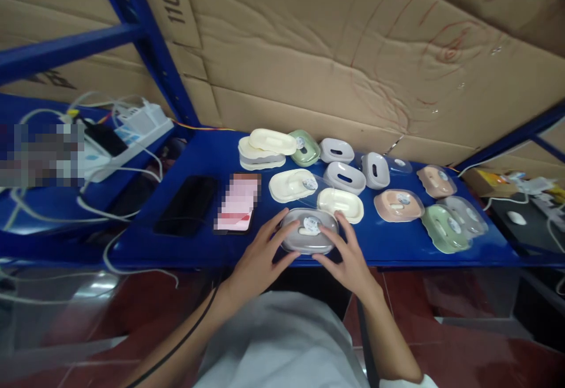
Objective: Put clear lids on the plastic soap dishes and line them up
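Observation:
A grey soap box (291,238) with a clear lid and a round sticker sits at the blue shelf's front edge. Around its left end curl the fingers of my left hand (261,258), thumb at the near side. My right hand (351,261) grips the right end in the same way, one fingertip by the sticker. Just behind the box lie a cream soap dish part (339,204) and a cream soap box (282,186) with a sticker. Farther back stand a lilac-grey soap dish (353,183) and a green soap box (306,155).
Two phones, one dark (188,205) and one lit (238,202), lie to the left. Pink (397,208) and green lidded soap boxes (444,232) stand to the right. Cardboard (309,64) walls the back. White cables (110,258) hang at the left beside a power strip (141,135).

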Demonstrator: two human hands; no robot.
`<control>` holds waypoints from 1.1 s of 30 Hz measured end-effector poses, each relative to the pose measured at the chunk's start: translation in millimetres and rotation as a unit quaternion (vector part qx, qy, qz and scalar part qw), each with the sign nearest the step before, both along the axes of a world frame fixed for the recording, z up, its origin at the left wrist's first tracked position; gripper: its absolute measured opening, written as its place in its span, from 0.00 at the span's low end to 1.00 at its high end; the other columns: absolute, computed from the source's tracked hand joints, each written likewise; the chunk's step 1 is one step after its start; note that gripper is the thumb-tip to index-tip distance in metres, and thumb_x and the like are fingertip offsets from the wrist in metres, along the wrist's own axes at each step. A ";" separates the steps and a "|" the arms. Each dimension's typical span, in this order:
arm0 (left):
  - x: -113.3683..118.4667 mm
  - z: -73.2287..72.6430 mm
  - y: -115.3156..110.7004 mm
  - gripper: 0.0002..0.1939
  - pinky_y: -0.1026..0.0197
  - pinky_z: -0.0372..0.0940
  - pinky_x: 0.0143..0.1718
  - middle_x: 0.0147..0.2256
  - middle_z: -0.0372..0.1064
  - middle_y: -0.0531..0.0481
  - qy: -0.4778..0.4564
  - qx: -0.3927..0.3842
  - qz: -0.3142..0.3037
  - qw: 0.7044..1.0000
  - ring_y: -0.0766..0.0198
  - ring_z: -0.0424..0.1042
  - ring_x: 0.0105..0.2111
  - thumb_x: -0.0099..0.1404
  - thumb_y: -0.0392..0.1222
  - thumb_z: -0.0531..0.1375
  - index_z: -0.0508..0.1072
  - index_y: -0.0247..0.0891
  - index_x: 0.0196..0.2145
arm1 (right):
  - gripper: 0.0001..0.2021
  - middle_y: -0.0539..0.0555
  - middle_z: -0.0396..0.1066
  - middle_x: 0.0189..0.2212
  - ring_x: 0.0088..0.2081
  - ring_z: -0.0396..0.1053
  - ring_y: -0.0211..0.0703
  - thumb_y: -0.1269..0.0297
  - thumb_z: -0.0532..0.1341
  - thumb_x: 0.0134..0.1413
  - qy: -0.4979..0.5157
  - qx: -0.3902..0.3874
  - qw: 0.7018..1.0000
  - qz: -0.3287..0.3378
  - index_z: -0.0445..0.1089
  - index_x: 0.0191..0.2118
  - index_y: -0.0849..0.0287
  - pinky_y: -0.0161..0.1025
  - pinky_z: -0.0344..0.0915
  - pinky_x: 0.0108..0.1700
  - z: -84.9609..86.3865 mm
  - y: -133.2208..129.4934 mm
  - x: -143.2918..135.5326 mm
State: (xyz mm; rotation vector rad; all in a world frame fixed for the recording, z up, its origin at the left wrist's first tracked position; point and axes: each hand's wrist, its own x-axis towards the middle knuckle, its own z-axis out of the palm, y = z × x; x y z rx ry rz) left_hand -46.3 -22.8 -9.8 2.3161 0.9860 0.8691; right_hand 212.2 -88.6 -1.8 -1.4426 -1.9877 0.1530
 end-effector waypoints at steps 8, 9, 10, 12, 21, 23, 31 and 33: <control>-1.7 -3.9 2.2 0.30 0.44 0.65 0.69 0.73 0.57 0.42 -0.014 -0.003 0.005 1.000 0.48 0.62 0.72 0.76 0.45 0.63 0.60 0.52 0.70 | 0.39 0.54 0.45 0.79 0.76 0.52 0.59 0.55 0.70 0.65 0.014 -0.059 0.998 0.021 0.55 0.76 0.36 0.56 0.64 0.72 -0.9 3.7 3.7; -1.6 -3.5 2.1 0.31 0.43 0.65 0.69 0.73 0.57 0.42 -0.020 -0.008 0.005 1.000 0.48 0.62 0.72 0.75 0.45 0.63 0.59 0.51 0.71 | 0.39 0.54 0.47 0.78 0.76 0.53 0.59 0.55 0.70 0.64 0.017 -0.047 0.999 0.019 0.56 0.75 0.36 0.56 0.64 0.72 -2.8 3.1 3.0; -1.6 -3.0 1.9 0.33 0.42 0.64 0.69 0.73 0.57 0.41 -0.028 -0.013 0.004 1.000 0.48 0.62 0.72 0.75 0.45 0.63 0.57 0.51 0.72 | 0.38 0.55 0.49 0.78 0.75 0.55 0.59 0.55 0.71 0.64 0.023 -0.034 0.999 0.014 0.57 0.75 0.37 0.56 0.65 0.72 -4.2 2.1 2.2; -1.8 -2.1 1.6 0.35 0.41 0.65 0.68 0.73 0.57 0.39 -0.041 -0.021 0.005 0.999 0.47 0.63 0.71 0.75 0.46 0.63 0.54 0.51 0.74 | 0.38 0.56 0.54 0.76 0.74 0.59 0.59 0.54 0.72 0.62 0.035 -0.007 0.999 0.000 0.59 0.74 0.38 0.56 0.67 0.70 -4.1 -1.5 2.8; -1.9 4.8 0.0 0.29 0.44 0.70 0.65 0.72 0.58 0.41 -0.050 -0.034 0.017 0.998 0.48 0.68 0.68 0.77 0.42 0.60 0.59 0.53 0.71 | 0.35 0.63 0.66 0.69 0.67 0.67 0.65 0.42 0.71 0.58 -0.031 0.122 0.952 -0.280 0.70 0.67 0.50 0.66 0.66 0.66 73.6 10.1 168.1; -1.2 6.5 -0.1 0.26 0.46 0.72 0.64 0.71 0.59 0.42 -0.042 -0.023 0.016 0.999 0.49 0.68 0.68 0.77 0.42 0.59 0.62 0.52 0.69 | 0.34 0.66 0.70 0.64 0.64 0.69 0.65 0.40 0.70 0.57 -0.043 0.117 0.931 -0.342 0.73 0.64 0.54 0.64 0.66 0.65 90.6 27.3 227.4; -0.3 -1.9 -1.0 0.21 0.51 0.77 0.58 0.69 0.63 0.45 -0.016 0.014 0.024 0.999 0.53 0.76 0.60 0.77 0.42 0.60 0.69 0.51 0.65 | 0.18 0.67 0.80 0.49 0.50 0.76 0.57 0.62 0.79 0.41 -0.044 -0.007 0.942 -0.334 0.81 0.41 0.57 0.49 0.70 0.52 92.8 82.7 303.9; 0.7 -4.4 -1.1 0.19 0.48 0.76 0.60 0.68 0.64 0.45 -0.003 0.031 0.024 0.999 0.52 0.75 0.61 0.77 0.43 0.59 0.71 0.50 0.63 | 0.13 0.64 0.81 0.44 0.45 0.78 0.52 0.62 0.77 0.45 -0.033 0.008 0.948 -0.317 0.80 0.38 0.57 0.45 0.71 0.44 89.7 90.1 295.3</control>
